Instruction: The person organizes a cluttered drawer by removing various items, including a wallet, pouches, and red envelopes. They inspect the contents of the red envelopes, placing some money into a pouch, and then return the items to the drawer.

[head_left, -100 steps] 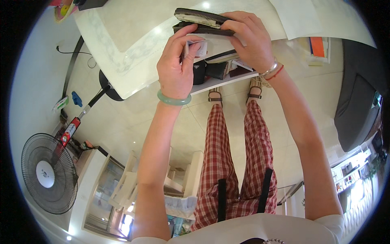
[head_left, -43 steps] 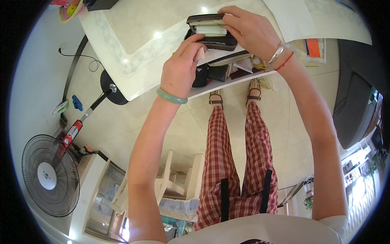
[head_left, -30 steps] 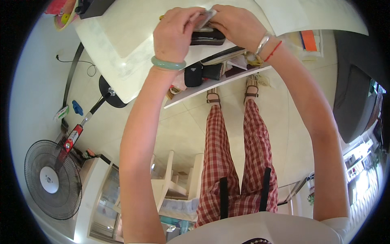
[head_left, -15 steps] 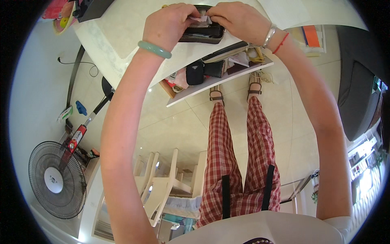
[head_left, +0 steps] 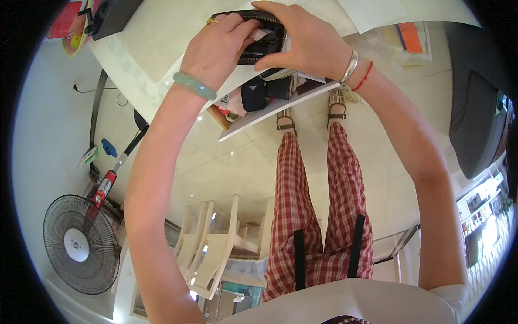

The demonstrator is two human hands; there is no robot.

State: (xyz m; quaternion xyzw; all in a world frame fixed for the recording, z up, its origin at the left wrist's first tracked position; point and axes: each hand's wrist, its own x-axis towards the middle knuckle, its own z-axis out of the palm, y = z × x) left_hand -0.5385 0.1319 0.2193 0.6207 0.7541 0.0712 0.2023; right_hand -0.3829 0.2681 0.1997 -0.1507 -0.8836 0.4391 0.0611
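Observation:
A black zip-around wallet (head_left: 273, 47) lies unzipped over the white table's edge, its dark inside showing. My left hand (head_left: 213, 48), with a green bangle and a gold ring, reaches over its left side. The fingers of that hand are pinched inside the wallet on a small pale piece of paper (head_left: 260, 35), mostly hidden by them. My right hand (head_left: 315, 43), wearing a silver bangle and red string, spans the wallet's right end, thumb on the near edge and fingers on the far edge.
Below the tabletop (head_left: 156, 48) an open drawer (head_left: 286, 109) holds a small black pouch (head_left: 253, 95), a dark wallet (head_left: 279, 87) and papers. A floor fan (head_left: 81, 244) stands at left, white chairs (head_left: 221, 248) behind me, a dark grey sofa (head_left: 475, 108) at right.
My right hand has let go of the pale paper and spread around the wallet's right end. The wallet and both hands have shifted slightly left in view.

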